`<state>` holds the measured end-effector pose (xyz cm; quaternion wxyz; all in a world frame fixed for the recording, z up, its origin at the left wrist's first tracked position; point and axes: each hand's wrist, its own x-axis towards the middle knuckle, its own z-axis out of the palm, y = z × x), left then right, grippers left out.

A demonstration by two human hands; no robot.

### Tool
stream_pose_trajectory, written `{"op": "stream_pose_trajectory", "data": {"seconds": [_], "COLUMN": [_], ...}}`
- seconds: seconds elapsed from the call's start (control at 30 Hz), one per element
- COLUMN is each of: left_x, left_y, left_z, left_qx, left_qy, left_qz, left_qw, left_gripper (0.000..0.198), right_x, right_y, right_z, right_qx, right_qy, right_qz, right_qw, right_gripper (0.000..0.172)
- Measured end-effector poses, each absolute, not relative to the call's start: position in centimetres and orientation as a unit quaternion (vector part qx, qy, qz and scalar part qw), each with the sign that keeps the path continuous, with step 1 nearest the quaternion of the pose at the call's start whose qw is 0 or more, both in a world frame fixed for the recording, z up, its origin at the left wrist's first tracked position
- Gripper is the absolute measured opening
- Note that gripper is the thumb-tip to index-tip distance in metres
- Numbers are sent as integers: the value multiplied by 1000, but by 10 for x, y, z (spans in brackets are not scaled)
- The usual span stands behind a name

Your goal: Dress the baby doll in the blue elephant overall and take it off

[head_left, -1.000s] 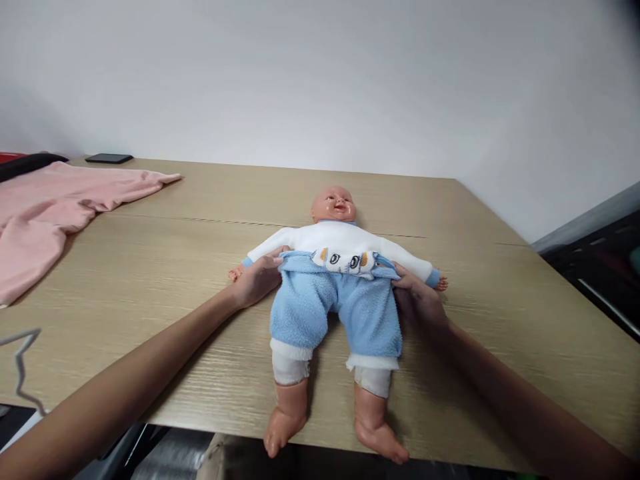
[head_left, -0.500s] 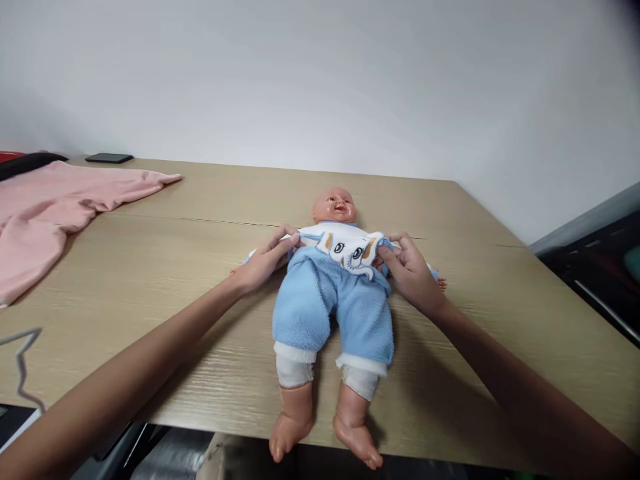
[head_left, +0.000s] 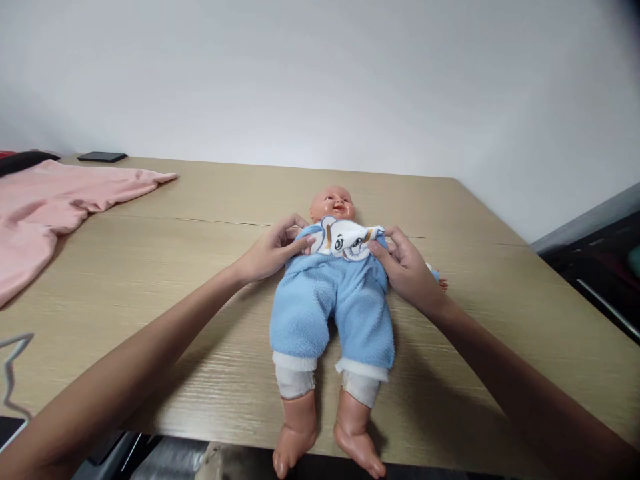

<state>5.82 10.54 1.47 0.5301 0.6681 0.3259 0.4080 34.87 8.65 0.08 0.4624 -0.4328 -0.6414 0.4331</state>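
Observation:
A baby doll (head_left: 334,203) lies on its back on the table, feet toward me and over the front edge. It wears blue fleece overalls (head_left: 305,313) with white cuffs and a white bib front (head_left: 350,241) bearing an elephant face. My left hand (head_left: 280,250) pinches the bib's left side between thumb and fingers. At the bib's right upper corner, my right hand (head_left: 403,260) grips the edge the same way. The bib is drawn up over the doll's chest, close under its chin. One doll hand (head_left: 443,283) shows beyond my right hand; the other is hidden.
A pink garment (head_left: 45,213) is spread on the left of the wooden table (head_left: 210,200). Behind it lie a dark phone-like object (head_left: 103,157) and a black item (head_left: 27,162). A white cable (head_left: 10,373) hangs near the front left edge. The wall stands behind.
Both hands have pulled the bib front upward, from the belly to just under the doll's chin. My left hand has taken a wider hold on the bib's left side.

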Motion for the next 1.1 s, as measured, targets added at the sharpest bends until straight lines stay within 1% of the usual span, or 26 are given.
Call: {"op": "stream_pose_trajectory", "data": {"seconds": [0.1, 0.2, 0.27, 0.33, 0.4, 0.47, 0.5, 0.6, 0.7, 0.83, 1.0, 1.1], "left_x": [60, 57, 53, 50, 49, 49, 50, 53, 55, 45, 20, 15], "left_y": [111, 110, 108, 107, 107, 111, 113, 120, 119, 102, 77, 67], "left_z": [16, 21, 22, 19, 13, 6, 3, -2, -3, -7, -18, -21], "left_qx": [672, 730, 754, 737, 684, 631, 619, 641, 678, 663, 643, 611], "left_qy": [370, 389, 371, 357, 345, 338, 344, 399, 426, 443, 431, 420], "left_qz": [401, 318, 281, 293, 330, 361, 366, 351, 325, 314, 357, 351], "left_qw": [501, 463, 463, 494, 552, 598, 603, 554, 504, 515, 523, 572], "left_gripper": [43, 44, 40, 38, 43, 51, 53, 53, 53, 47, 20, 20], "right_x": [342, 344, 349, 356, 359, 358, 356, 349, 350, 370, 400, 402], "right_y": [95, 98, 97, 96, 96, 99, 102, 109, 110, 99, 76, 60], "right_z": [-1, 2, 7, 11, 13, 10, 7, -4, -9, -12, -24, -33], "right_qx": [-470, -487, -486, -479, -466, -454, -454, -476, -504, -494, -475, -471], "right_qy": [-625, -665, -700, -719, -724, -716, -705, -667, -669, -689, -658, -602], "right_qz": [417, 369, 339, 341, 369, 399, 411, 417, 385, 409, 481, 544], "right_qw": [463, 430, 397, 371, 350, 349, 359, 393, 387, 339, 332, 348], "right_gripper": [46, 45, 43, 41, 42, 44, 46, 50, 44, 42, 36, 43]}}
